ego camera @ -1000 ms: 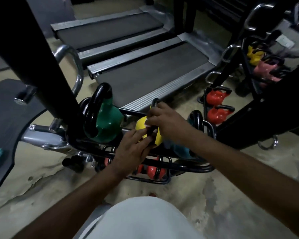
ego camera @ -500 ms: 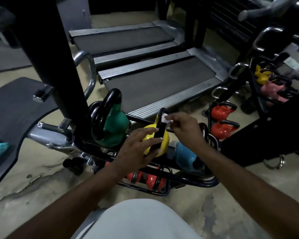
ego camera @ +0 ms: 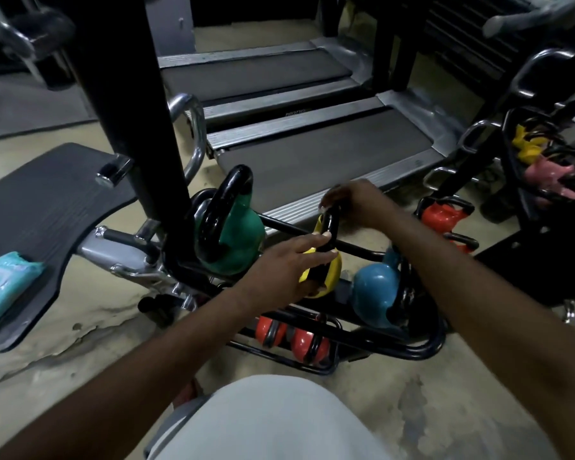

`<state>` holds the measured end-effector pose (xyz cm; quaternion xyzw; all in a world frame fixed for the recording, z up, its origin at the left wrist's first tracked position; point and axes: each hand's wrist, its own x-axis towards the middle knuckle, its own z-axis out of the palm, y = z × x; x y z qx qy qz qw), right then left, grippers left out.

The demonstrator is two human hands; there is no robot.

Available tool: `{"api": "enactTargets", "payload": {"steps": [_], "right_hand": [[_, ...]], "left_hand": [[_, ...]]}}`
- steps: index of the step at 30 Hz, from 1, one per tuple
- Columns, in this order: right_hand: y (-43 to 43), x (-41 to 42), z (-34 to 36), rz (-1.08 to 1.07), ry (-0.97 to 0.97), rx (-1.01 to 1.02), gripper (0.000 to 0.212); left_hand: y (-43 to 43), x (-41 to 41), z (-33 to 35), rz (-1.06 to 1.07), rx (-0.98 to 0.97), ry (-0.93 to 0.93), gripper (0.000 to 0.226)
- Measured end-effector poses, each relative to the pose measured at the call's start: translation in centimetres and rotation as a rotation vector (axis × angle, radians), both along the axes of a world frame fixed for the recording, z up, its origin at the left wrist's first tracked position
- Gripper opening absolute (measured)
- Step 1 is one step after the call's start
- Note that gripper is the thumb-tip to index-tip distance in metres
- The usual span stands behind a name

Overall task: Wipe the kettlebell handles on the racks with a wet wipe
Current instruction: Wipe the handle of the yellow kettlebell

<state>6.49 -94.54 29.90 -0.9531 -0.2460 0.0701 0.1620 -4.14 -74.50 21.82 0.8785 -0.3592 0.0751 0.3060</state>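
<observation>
At the near rack [ego camera: 422, 347]: black tube frame by my knees. Its top tier holds a green kettlebell [ego camera: 243, 247], a yellow kettlebell [ego camera: 333, 273] and a blue kettlebell [ego camera: 372, 293]. Orange-red kettlebells [ego camera: 307, 343] sit on the tier below.
Bench [ego camera: 47, 194]: black pad off to my left with the wet wipe pack [ego camera: 4, 287] lying on it, well apart from the work.
Yellow kettlebell: this is the one in hand. It sits on the top tier between green and blue.
Black handle [ego camera: 332, 224]: stands up from the yellow body, its top arch covered by my right side.
Right grip [ego camera: 356, 204]: fingers curled over the top of the handle, closed on the wipe against it.
Left grip [ego camera: 279, 270]: fingers fairly straight, laid across the lower handle and the yellow body to steady it. It holds nothing.
Wet wipe [ego camera: 322, 205]: only a white sliver shows under my right fingertips, touching the handle top.
Change: half a second ago the wipe showed plainly, pinched just beside the handle top. Now my right grip has closed over the arch and nearly hides it. A second ago that grip was lower on the handle. My left has kept its place.
Meaning: I judge the stroke has climbed to the crown, so this handle is near done. The green and blue handles are not being touched.
</observation>
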Motion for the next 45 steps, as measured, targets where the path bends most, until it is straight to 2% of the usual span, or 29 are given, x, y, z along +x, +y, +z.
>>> {"api": "enactTargets", "payload": {"steps": [2, 5, 7, 9, 11, 14, 17, 20, 23, 25, 29, 33, 37, 41, 43, 45], "right_hand": [[0.4, 1.8, 1.0, 0.115, 0.058, -0.266, 0.027], [1.8, 3.4, 2.2, 0.19, 0.136, -0.465, 0.028], [2.8, 4.5, 2.4, 0.019, 0.296, -0.441, 0.02], [4.1, 5.0, 2.2, 0.036, 0.443, -0.499, 0.019], [5.8, 5.2, 2.0, 0.07, 0.51, -0.559, 0.017], [7.3, 4.7, 1.6, 0.106, 0.432, -0.656, 0.016], [7.1, 5.0, 1.0, -0.022, 0.423, -0.624, 0.034], [6.3, 5.1, 1.1, -0.111, 0.424, -0.55, 0.03], [4.3, 5.4, 1.0, -0.235, 0.471, -0.407, 0.015], [3.1, 5.6, 1.0, -0.296, 0.494, -0.308, 0.019], [2.0, 4.4, 0.0, -0.427, 0.348, -0.154, 0.019], [0.4, 2.3, -1.8, -0.684, 0.509, 0.277, 0.018], [-0.8, -0.1, -3.2, -0.762, 0.625, 0.696, 0.02], [-0.4, -2.3, -4.7, -0.864, 0.736, 1.057, 0.018], [-0.2, -2.5, -5.8, -0.947, 0.796, 1.214, 0.034], [0.4, -2.6, -6.4, -1.074, 0.827, 1.323, 0.033]], "left_hand": [[0.1, 0.0, -0.1, -0.011, 0.029, 0.004, 0.062], [0.2, 0.2, 0.5, -0.013, 0.032, -0.005, 0.061], [0.1, 0.1, 0.7, -0.002, 0.016, 0.005, 0.061], [0.1, 0.0, 0.6, -0.001, 0.025, 0.009, 0.061], [0.2, 0.2, 0.6, -0.015, 0.042, 0.019, 0.061], [0.3, 0.6, 0.6, -0.001, 0.053, 0.038, 0.061], [0.3, 0.5, 0.2, 0.015, 0.08, 0.039, 0.065], [0.3, 0.4, 0.1, 0.009, 0.076, 0.045, 0.067], [0.3, 0.6, 0.1, 0.01, 0.076, 0.039, 0.07], [0.4, 0.8, -0.3, -0.003, 0.079, 0.033, 0.072], [0.4, 1.1, -0.5, -0.013, 0.037, 0.034, 0.067], [0.4, 1.1, -0.3, -0.007, 0.034, 0.039, 0.065], [0.6, 1.1, -0.3, -0.016, 0.026, 0.049, 0.065], [0.5, 1.2, -0.2, -0.018, 0.007, 0.055, 0.065], [0.5, 1.2, -0.2, -0.026, 0.015, 0.057, 0.065], [0.5, 1.4, -0.2, -0.028, 0.007, 0.062, 0.064]]}}
